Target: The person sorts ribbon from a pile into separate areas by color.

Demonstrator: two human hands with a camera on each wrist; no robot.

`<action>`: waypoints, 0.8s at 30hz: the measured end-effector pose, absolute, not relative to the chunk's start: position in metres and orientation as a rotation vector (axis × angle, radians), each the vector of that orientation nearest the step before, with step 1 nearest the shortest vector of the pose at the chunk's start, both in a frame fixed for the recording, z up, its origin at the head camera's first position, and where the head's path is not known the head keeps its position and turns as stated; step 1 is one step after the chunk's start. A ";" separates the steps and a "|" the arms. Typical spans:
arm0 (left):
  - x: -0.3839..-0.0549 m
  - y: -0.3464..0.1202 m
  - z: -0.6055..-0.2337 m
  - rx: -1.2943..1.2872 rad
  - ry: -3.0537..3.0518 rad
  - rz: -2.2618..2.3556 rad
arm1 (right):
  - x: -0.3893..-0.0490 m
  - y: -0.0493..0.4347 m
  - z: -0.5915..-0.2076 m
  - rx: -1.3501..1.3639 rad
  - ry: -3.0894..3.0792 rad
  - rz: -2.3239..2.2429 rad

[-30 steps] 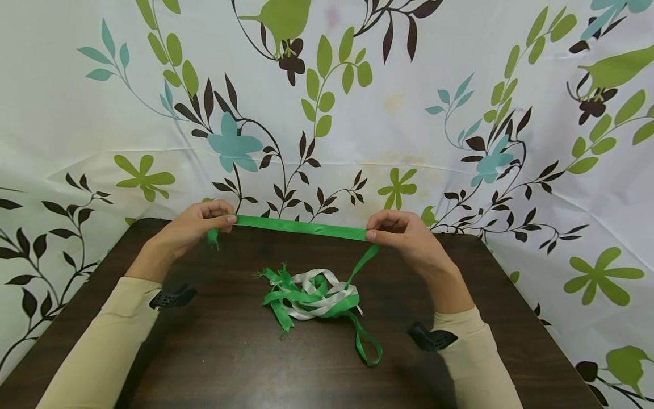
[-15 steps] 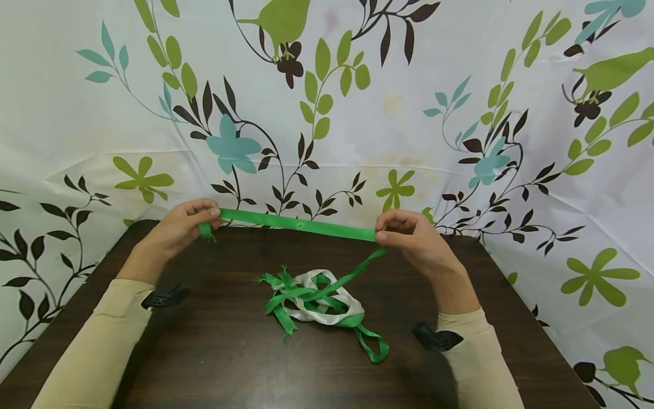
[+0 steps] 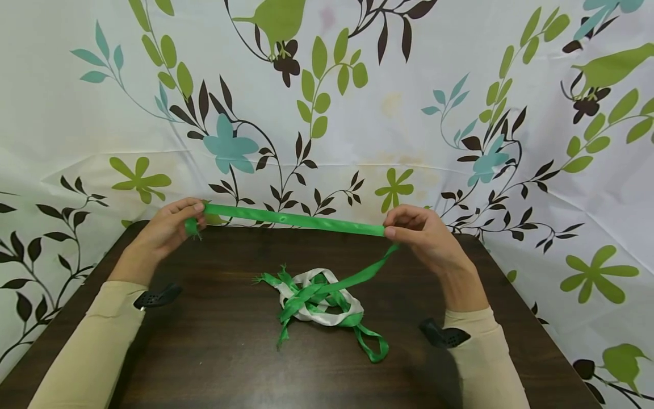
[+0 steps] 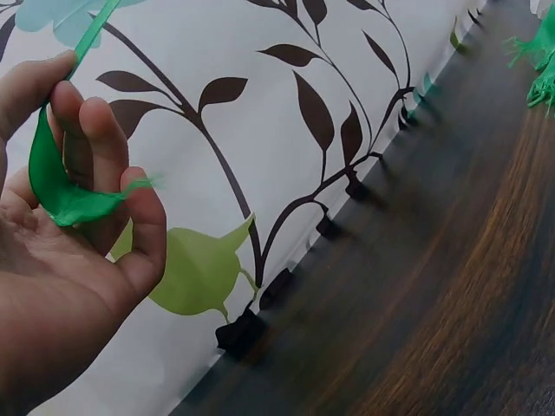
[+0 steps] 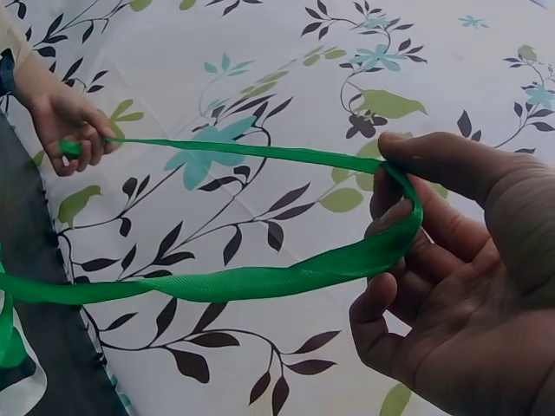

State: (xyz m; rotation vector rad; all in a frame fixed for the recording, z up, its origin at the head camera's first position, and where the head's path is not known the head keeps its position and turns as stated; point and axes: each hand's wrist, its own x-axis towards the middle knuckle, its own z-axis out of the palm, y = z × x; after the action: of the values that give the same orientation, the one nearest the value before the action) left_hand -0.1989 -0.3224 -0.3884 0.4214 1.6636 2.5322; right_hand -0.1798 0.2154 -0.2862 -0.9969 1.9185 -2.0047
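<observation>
A green satin ribbon (image 3: 296, 219) is stretched taut between the two raised hands, over the far part of the table. My left hand (image 3: 168, 230) pinches it between thumb and forefinger; a short frayed end (image 4: 87, 204) curls down across the fingers in the left wrist view. On the other side my right hand (image 3: 426, 241) pinches the ribbon with thumb and fingertips. From there the ribbon loops back (image 5: 260, 282) and slopes down to a loose heap of green and white ribbons (image 3: 327, 321) on the table. A thin green loop (image 3: 375, 358) lies at the heap's right.
The dark wood table (image 3: 240, 369) reaches back to a white curtain (image 3: 368, 130) printed with leaves, flowers and birds. Black wrist devices (image 3: 158, 296) sit below both forearms' cuffs.
The hands have moved apart, the left one further left and the right slightly right, so the taut stretch is longer. Ribbon has been drawn out of the heap, shifting its strands.
</observation>
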 end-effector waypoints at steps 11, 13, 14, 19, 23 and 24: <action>-0.202 -0.338 -0.393 0.364 1.555 2.653 | -0.184 0.227 -0.292 -0.879 2.027 -1.881; -0.203 -0.341 -0.394 0.365 1.543 2.665 | -0.186 0.229 -0.294 -0.877 2.026 -1.875; -0.203 -0.343 -0.395 0.363 1.538 2.667 | -0.187 0.230 -0.295 -0.874 2.029 -1.873; -0.202 -0.346 -0.398 0.341 1.530 2.687 | -0.191 0.232 -0.301 -0.830 2.116 -1.836; -0.202 -0.346 -0.398 0.330 1.515 2.733 | -0.189 0.233 -0.308 -0.769 2.333 -1.666; -0.202 -0.346 -0.398 0.328 1.506 2.744 | -0.188 0.233 -0.310 -0.762 2.397 -1.601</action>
State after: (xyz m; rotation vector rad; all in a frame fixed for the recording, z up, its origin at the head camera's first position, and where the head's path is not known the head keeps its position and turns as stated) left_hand -0.2019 -0.3460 -0.3982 0.3278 1.5060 2.7443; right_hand -0.1884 0.2333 -0.3102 -0.7620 2.3971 -1.6012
